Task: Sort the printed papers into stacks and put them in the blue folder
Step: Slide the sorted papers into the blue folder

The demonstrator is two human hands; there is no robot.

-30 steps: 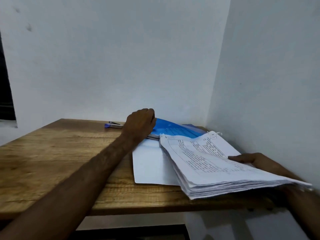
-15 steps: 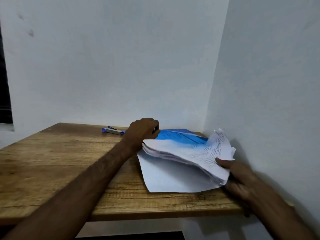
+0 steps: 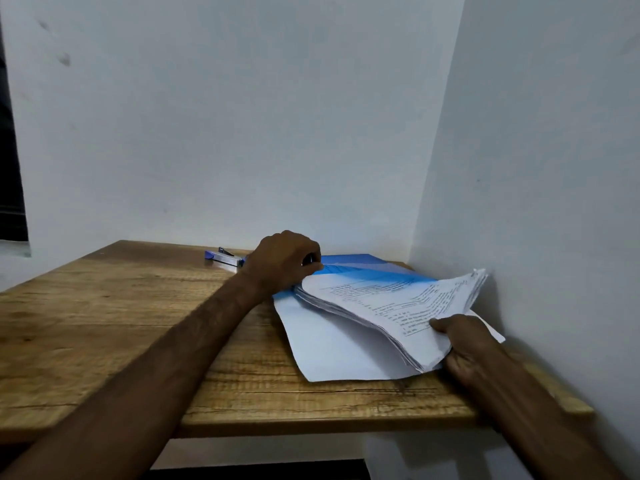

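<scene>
A: Wooden table [image 3: 104, 341], near edge: who has the stack?
B: Right hand [image 3: 467, 344] pinches the printed papers [image 3: 391, 306] at their near corner. They look thick, floppy and slippery, so support underneath. Beyond, left hand [image 3: 282, 261] curls, grasp unclear, at the blue folder [image 3: 360, 263].

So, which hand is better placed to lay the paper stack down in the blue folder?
Right. The right hand grips the paper stack at its near corner, thumb on top; the left hand sits curled at the far-left edge of the blue folder.

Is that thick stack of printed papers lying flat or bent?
Bent. The right hand holds a corner of the stack raised, so sheets curve.
</scene>
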